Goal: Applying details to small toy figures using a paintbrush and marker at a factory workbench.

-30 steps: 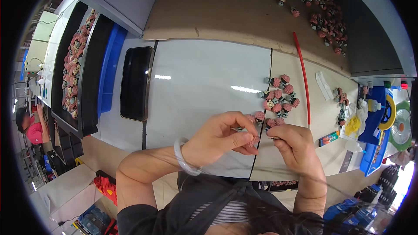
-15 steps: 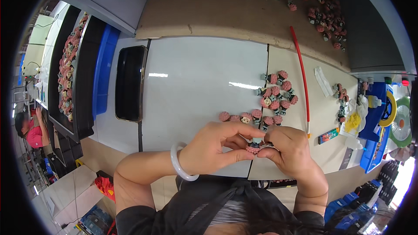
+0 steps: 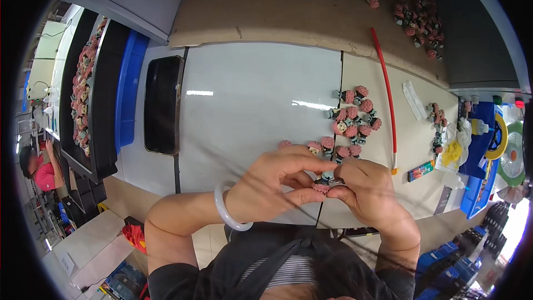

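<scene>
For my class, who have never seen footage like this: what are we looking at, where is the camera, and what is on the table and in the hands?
There is no machine here, only a person's two bare hands. The one view comes from a wide fisheye camera worn on the head, looking down, so straight edges bend. The left hand, with a pale bangle on its wrist, and the right hand together pinch one small pink ornament. More pink ornaments lie on the white table, beside a red rod and a black tray.
</scene>
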Demonstrator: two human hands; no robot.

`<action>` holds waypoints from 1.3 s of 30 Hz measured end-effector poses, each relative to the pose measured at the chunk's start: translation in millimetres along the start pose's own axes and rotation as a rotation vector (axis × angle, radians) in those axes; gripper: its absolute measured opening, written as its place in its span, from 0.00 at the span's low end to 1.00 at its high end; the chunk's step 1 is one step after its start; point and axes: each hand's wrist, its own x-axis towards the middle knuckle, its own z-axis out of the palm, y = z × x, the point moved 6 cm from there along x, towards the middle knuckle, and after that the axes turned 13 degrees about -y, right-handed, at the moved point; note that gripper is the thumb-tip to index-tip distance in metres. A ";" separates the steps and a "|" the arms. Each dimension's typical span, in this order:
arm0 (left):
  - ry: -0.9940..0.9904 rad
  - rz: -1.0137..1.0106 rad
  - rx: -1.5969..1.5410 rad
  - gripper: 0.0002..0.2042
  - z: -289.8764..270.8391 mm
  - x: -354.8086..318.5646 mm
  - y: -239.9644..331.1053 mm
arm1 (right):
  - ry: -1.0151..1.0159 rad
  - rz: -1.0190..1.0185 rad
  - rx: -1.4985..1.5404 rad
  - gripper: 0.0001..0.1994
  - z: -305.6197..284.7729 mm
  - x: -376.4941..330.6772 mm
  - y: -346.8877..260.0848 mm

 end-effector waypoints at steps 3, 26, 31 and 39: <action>-0.006 -0.033 0.008 0.20 -0.5 0.5 -0.1 | -0.049 0.044 0.051 0.16 0.8 -0.6 0.8; -0.005 -0.040 -0.015 0.20 0.1 -0.1 -0.4 | 0.041 0.039 -0.059 0.18 -4.4 -2.0 2.3; 0.012 -0.022 -0.010 0.20 -0.6 -0.4 -1.8 | 0.057 0.032 -0.069 0.17 -3.3 -1.1 0.9; 0.008 0.039 0.120 0.20 -1.5 2.0 1.1 | 0.011 0.053 -0.071 0.15 -3.2 -1.4 0.3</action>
